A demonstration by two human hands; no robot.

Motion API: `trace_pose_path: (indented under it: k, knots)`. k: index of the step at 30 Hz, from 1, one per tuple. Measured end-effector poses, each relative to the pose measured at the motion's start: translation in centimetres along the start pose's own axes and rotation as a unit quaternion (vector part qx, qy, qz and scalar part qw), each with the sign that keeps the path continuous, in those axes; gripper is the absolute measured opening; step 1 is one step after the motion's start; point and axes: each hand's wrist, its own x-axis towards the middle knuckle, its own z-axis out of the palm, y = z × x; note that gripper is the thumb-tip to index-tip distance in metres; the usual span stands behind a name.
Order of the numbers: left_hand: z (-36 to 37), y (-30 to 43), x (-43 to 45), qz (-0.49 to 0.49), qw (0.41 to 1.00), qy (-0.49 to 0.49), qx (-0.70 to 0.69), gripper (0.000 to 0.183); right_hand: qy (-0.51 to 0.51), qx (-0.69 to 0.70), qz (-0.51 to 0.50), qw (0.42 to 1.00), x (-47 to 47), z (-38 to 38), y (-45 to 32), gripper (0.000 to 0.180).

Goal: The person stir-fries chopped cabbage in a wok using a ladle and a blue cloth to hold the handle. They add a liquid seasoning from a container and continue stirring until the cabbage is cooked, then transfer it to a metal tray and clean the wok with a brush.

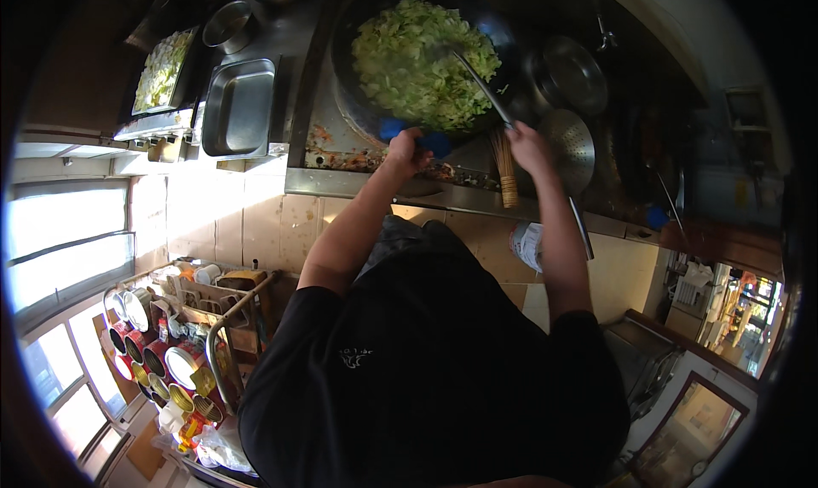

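A large dark wok (345, 82) on the range holds a heap of chopped green leaves (415, 60), likely cabbage. At its near rim my left hand (408, 151) is closed on a blue cloth (437, 144); whether a wok handle lies beneath it is hidden. My right hand (529, 148) grips the metal handle of a long wok utensil (484, 87). The head of that utensil is buried among the leaves, so ladle or spatula cannot be told. Just below the right hand lies a bamboo wok brush (507, 178). Right of that hand rests a round perforated strainer (567, 151).
Metal bowls (572, 73) stand right of the wok. To the left are a rectangular steel pan (239, 108), a round pot (228, 27) and a tray of chopped leaves (163, 73). The range's steel front edge (358, 186) runs before me. Behind on the left, a cart (220, 354) carries several cans.
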Motion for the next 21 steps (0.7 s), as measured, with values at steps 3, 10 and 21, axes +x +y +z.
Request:
trace_pose_path:
  k: [3, 10, 21]
  knots:
    - [0.1, 0.3, 0.0, -0.01, 1.0, -0.004, -0.003, 0.032, -0.045, 0.109, 0.01, 0.993, 1.9, 4.8, -3.9, 0.03]
    - [-0.5, 0.5, -0.7, 0.002, 0.999, -0.027, 0.026, 0.028, -0.092, -0.042, -0.068, 0.993, 0.5, -5.4, 0.3, 0.027]
    - [-0.4, 0.3, -0.6, 0.024, 0.999, -0.009, 0.022, 0.03, -0.182, 0.221, 0.036, 0.958, 2.5, -4.3, -6.1, 0.033]
